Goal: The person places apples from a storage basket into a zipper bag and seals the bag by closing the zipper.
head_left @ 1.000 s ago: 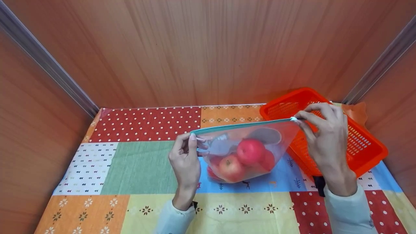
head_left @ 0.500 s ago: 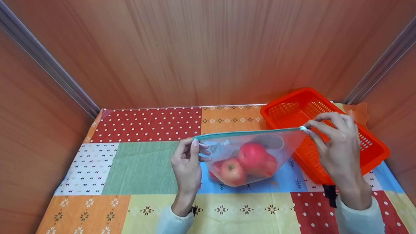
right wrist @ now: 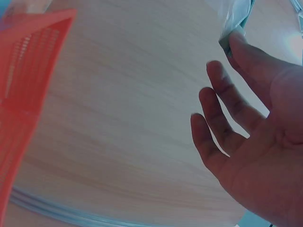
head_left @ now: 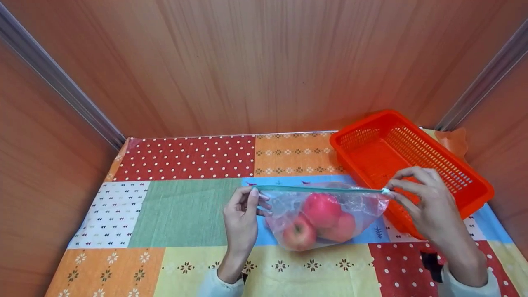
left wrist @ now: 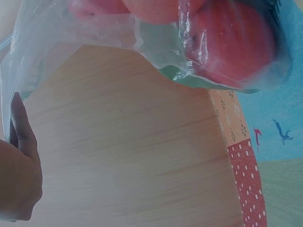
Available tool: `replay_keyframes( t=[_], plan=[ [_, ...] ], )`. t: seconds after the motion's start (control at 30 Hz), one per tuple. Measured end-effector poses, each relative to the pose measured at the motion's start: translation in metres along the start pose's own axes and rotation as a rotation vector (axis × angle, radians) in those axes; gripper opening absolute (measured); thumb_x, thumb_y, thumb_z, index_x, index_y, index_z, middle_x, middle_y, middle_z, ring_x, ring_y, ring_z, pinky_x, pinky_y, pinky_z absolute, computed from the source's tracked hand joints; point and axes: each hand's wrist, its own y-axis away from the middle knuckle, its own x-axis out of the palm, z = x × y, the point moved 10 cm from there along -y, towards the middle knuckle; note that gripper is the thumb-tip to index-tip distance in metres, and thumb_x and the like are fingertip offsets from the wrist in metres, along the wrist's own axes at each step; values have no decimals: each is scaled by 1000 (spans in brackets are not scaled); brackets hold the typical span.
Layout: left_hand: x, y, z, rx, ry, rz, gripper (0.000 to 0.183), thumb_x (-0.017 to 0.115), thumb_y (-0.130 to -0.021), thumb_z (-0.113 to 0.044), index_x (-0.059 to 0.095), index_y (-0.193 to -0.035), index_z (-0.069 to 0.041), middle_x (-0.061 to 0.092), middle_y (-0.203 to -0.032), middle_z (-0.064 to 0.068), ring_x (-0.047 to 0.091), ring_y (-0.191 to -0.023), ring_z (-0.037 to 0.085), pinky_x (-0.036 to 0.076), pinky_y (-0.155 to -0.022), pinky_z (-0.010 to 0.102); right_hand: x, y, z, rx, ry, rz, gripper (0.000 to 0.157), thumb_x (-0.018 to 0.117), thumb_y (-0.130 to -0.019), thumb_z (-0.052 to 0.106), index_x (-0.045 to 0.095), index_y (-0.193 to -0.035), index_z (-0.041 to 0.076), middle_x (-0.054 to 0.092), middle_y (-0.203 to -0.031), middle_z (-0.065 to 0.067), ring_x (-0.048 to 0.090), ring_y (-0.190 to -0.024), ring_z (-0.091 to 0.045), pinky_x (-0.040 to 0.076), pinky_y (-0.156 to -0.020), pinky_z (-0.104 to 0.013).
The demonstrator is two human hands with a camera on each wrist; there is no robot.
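Observation:
A clear zip bag (head_left: 284, 206) with a green zip strip hangs between the two hands in the head view. Several red apples (head_left: 299, 234) lie in its bottom, seen through the plastic. My left hand (head_left: 242, 218) pinches the left end of the zip strip between thumb and fingers. At the other end, the right hand (head_left: 429, 202) pinches the corner by a white zip slider (head_left: 385, 191). The strip is stretched nearly level. In the right wrist view, thumb and forefinger hold the bag's corner (right wrist: 235, 19) while the other fingers stand apart from it.
An orange-red plastic basket (head_left: 412, 152) with slotted walls stands at the right, behind the right hand. A patchwork cloth (head_left: 181, 214) covers the table. Wood-grain panels (head_left: 264, 66) rise at the back and both sides. An orange item (head_left: 453, 140) lies behind the basket.
Both hands have come down and nearer with the bag, the right one more, so the zip strip has gone from slanted to nearly level. The apples have shifted slightly toward the person.

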Motion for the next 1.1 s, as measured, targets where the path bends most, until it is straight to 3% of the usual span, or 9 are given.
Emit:
replay_keyframes(
  t=[0.27,0.53,0.83,1.0,1.1],
  plan=[
    [-2,7,13,-28,-43,37,10,61,-105,0,67,-102,6,71,-84,16,69,-68,14,62,-63,30,22,18,-14,7,-99,145,35,92,-77,0,84,-106,18,68,-111,5,51,-103,-4,57,-76,-16],
    [0,16,26,-54,-64,144,11,61,-105,-1,68,-100,5,70,-82,14,67,-68,12,62,-62,30,42,35,-24,18,-226,260,31,89,-81,1,83,-103,22,67,-109,7,51,-103,-2,60,-71,-21],
    [3,23,40,-75,-8,333,12,58,-107,-1,68,-102,6,68,-83,17,67,-70,10,63,-62,31,71,52,-24,-7,-432,485,16,81,-93,12,80,-105,23,68,-109,3,57,-103,-7,61,-76,-24],
    [4,28,50,-150,25,436,15,57,-107,-3,68,-103,7,70,-84,10,66,-70,9,62,-64,29,93,67,-26,25,-523,629,15,78,-96,16,79,-110,23,70,-112,-1,60,-105,-10,61,-82,-24],
    [5,32,53,-163,65,508,16,56,-107,-2,67,-104,10,70,-84,2,67,-70,7,62,-64,29,102,74,-26,29,-563,675,16,78,-97,17,78,-111,23,71,-113,-1,63,-105,-12,61,-84,-25]
  ],
)
